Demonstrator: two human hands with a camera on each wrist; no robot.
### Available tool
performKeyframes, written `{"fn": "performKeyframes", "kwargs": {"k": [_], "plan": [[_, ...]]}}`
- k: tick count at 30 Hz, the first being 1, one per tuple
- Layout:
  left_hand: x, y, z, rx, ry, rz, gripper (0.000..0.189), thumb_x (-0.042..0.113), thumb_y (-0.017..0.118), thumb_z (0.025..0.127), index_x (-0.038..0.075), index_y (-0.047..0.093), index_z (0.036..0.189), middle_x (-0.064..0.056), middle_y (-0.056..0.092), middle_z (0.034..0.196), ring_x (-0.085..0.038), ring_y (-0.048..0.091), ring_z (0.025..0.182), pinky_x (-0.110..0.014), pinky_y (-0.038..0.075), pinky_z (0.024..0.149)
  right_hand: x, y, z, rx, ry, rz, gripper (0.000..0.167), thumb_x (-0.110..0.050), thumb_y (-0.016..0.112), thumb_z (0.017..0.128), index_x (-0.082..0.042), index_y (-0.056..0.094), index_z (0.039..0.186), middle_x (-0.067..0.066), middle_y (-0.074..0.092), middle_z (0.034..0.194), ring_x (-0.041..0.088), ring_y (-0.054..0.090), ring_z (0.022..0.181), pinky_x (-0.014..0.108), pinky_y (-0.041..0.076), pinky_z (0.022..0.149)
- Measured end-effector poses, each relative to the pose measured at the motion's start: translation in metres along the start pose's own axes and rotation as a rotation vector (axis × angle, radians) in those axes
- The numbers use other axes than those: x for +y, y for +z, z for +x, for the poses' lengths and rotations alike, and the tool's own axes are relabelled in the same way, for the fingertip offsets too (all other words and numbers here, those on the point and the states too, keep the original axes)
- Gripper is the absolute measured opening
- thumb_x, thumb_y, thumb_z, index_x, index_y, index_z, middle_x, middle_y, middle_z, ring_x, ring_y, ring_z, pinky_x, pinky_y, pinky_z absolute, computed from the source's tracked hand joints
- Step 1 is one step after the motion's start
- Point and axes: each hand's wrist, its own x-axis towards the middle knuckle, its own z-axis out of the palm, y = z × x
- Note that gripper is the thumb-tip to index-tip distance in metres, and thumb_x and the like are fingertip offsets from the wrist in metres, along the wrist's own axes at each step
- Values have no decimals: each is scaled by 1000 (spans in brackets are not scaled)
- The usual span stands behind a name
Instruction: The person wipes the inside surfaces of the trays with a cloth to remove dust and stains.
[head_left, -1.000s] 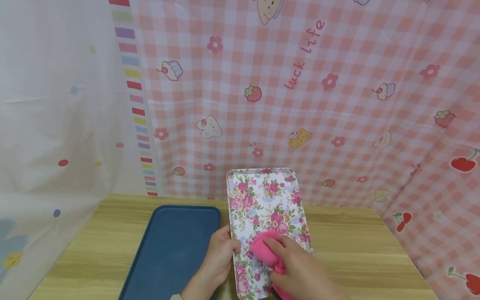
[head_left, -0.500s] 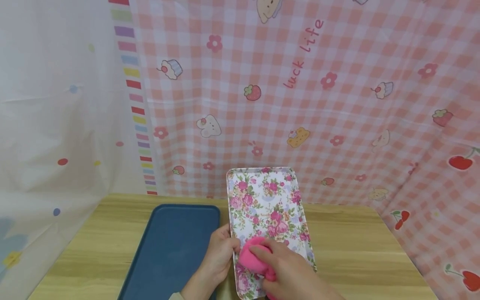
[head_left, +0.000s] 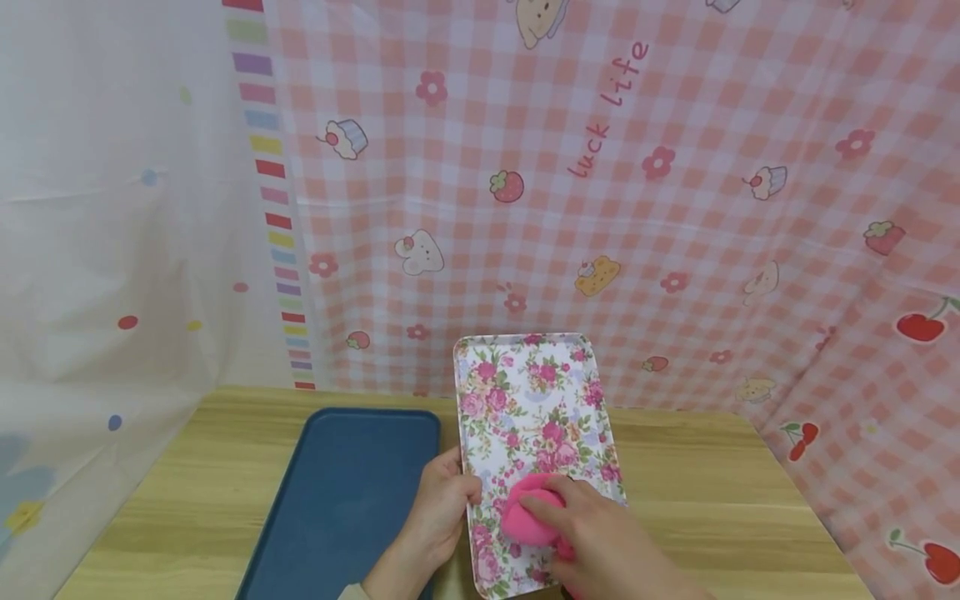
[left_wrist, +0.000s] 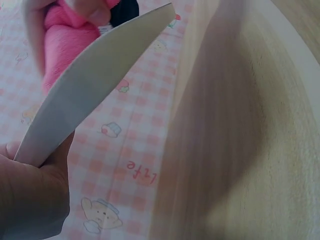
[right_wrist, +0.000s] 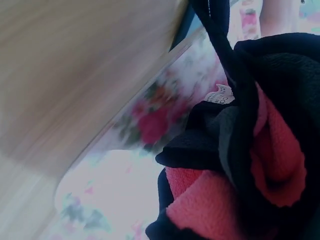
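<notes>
A white tray with pink roses (head_left: pixel 536 400) is held up at a tilt over the table. My left hand (head_left: pixel 442 508) grips its left edge, thumb on the patterned face; the left wrist view shows the tray's pale side (left_wrist: pixel 95 80) edge-on in that hand. Bunched in my right hand (head_left: pixel 592 533) is a pink cloth (head_left: pixel 528 517), pressed to the lower part of the tray's face. Dark trim, a loop and a small white label (right_wrist: pixel 220 95) show on the cloth (right_wrist: pixel 210 200) in the right wrist view. The right palm is hidden in the head view.
A dark blue tray (head_left: pixel 348 492) lies flat on the wooden table (head_left: pixel 720 500), left of the flowered one. Behind the table hangs a pink checked curtain (head_left: pixel 465 217), with a white dotted sheet (head_left: pixel 112 233) at the left.
My right hand has moved the pink cloth down and left across the tray, then slightly back to the right. The left hand and the tray stay nearly still.
</notes>
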Motion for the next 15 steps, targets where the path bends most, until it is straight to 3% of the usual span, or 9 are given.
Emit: {"fn": "performKeyframes", "kwargs": {"k": [6,10,15], "plan": [[1,-1,-1,-4,-16,-2,68,-14,46,62,-14,58,128,-13,74,108,-17,68,92,-25,50,68,16,-3,-10,13,46,14,69,-12,81,73,-24,68,140,6,60,141,16,61,103,27,52,74],[2,-1,-1,-6,-13,-5,68,-14,46,62,-13,59,128,-14,74,109,-17,67,93,-26,50,69,25,-5,-15,53,52,-8,70,-12,82,71,-22,68,139,6,61,137,16,63,105,30,55,79],[2,-2,-2,-11,-2,-13,69,-14,46,61,-14,58,129,-14,74,110,-17,68,94,-26,51,70,37,-7,-21,63,68,5,70,-10,81,70,-20,69,138,9,60,140,12,61,95,25,52,71]]}}
